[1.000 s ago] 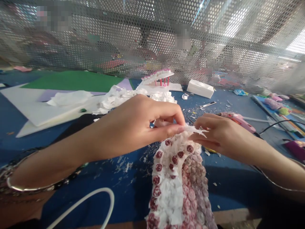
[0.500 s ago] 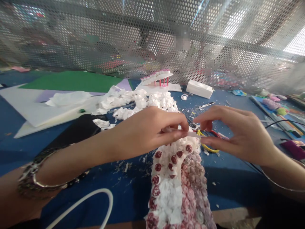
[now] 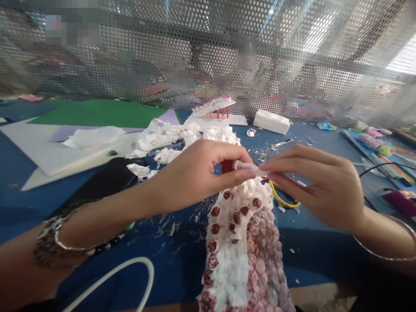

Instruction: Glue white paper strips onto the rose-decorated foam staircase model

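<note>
Between the fingertips of both hands is a thin white roll of paper [image 3: 246, 167], held level. My left hand [image 3: 214, 167] pinches its left part between thumb and fingers. My right hand [image 3: 321, 182] has thumb and fingers closed on its right end. Just below lies a long craft piece [image 3: 232, 255] covered in dark red, pink and mauve paper rosettes, with a band of crumpled white paper. Scissors with yellow and red handles [image 3: 283, 201] lie behind my right fingers, partly hidden.
Crumpled white tissue paper [image 3: 162, 134] is heaped behind my left hand. A cutter knife [image 3: 282, 143], a white box [image 3: 271, 121] and a small model with red posts [image 3: 214, 108] stand farther back. A black case [image 3: 100, 182] and a white cable [image 3: 143, 260] lie left; a perforated metal screen [image 3: 201, 56] rises behind.
My right fingers have closed in on the paper, which now shows as a roll. My left hand has risen slightly, and the roll is lifted a little.
</note>
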`<action>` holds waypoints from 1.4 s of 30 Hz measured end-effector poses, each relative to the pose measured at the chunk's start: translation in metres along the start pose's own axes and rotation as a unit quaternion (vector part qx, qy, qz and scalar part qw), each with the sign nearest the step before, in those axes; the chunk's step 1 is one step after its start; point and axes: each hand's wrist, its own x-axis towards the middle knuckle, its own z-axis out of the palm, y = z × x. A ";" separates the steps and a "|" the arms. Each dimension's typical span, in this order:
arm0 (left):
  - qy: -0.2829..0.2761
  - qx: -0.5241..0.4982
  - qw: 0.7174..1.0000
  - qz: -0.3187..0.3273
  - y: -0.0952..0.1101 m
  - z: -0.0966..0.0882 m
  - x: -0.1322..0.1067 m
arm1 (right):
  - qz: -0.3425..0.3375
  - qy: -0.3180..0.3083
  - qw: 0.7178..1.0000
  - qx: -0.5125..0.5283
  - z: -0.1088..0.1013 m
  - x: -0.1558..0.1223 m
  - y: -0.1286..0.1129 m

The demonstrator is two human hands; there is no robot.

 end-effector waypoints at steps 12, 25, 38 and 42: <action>-0.034 -0.018 0.999 0.016 -0.001 0.007 0.000 | 0.001 -0.045 0.997 0.059 0.008 -0.001 0.001; 0.161 -0.274 0.946 -0.055 0.001 -0.012 -0.003 | -0.088 -0.224 0.957 0.160 -0.029 0.002 0.003; 0.105 -0.168 0.980 -0.025 0.008 -0.014 -0.002 | 0.042 -0.303 0.952 -0.013 -0.004 -0.004 0.019; 0.078 -0.171 0.981 -0.042 0.007 -0.016 -0.004 | 0.025 -0.296 0.955 -0.021 -0.004 -0.007 0.013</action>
